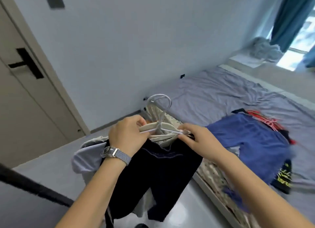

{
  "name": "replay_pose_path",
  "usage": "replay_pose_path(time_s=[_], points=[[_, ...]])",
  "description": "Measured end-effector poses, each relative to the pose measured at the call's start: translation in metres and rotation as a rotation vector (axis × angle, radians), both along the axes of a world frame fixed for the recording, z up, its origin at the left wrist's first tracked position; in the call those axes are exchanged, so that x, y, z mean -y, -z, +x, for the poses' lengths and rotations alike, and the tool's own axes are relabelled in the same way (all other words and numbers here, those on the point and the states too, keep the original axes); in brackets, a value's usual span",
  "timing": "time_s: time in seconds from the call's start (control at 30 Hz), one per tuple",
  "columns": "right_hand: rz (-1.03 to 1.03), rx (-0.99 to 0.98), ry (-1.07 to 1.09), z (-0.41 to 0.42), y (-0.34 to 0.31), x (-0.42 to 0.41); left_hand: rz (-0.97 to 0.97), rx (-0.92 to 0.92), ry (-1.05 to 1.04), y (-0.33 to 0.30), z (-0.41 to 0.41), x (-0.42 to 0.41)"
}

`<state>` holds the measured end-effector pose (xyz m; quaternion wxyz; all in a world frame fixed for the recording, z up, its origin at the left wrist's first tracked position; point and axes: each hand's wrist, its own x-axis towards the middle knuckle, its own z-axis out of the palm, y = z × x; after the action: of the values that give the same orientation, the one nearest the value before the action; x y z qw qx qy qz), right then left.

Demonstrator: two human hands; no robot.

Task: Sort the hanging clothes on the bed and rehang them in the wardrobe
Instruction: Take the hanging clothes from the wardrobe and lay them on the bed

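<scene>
Gripping a white hanger at both ends, the left hand and right hand hold dark trousers beside the bed.

Pale hangers, bunched, hooks up, held above floor off bed's near edge; dark navy garment drooping beneath. Blue shorts spread flat near bed front edge, red-black garment behind.

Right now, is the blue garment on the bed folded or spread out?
Spread out: the blue garment lies flat and open on the bed, partly covering other clothes.
</scene>
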<state>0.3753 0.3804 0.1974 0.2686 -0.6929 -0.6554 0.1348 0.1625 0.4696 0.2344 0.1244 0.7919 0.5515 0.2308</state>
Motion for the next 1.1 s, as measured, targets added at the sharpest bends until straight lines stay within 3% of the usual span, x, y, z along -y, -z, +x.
replay_pose_path(time_s=[0.2, 0.4, 0.57, 0.73, 0.83, 0.93, 1.1], points=[[0.031, 0.069, 0.271, 0.103, 0.001, 0.025, -0.105, 0.1, 0.237, 0.006, 0.131, -0.025], [-0.003, 0.213, 0.501, 0.185, 0.003, 0.023, -0.171, 0.111, 0.481, 0.002, 0.247, -0.064], [0.03, 0.213, 0.681, 0.258, -0.007, 0.006, -0.231, 0.116, 0.714, -0.015, 0.35, -0.105], [0.158, 0.264, 0.867, 0.349, -0.055, -0.003, -0.114, 0.301, 0.955, -0.052, 0.453, -0.133], [0.151, 0.25, 0.944, 0.409, -0.063, -0.002, 0.04, 0.314, 1.054, -0.048, 0.501, -0.145], [0.033, 0.151, 1.008, 0.46, -0.024, -0.001, 0.077, 0.225, 1.081, -0.002, 0.537, -0.156], [-0.111, -0.052, 1.109, 0.537, 0.085, 0.005, -0.209, 0.005, 1.017, 0.094, 0.591, -0.156]])
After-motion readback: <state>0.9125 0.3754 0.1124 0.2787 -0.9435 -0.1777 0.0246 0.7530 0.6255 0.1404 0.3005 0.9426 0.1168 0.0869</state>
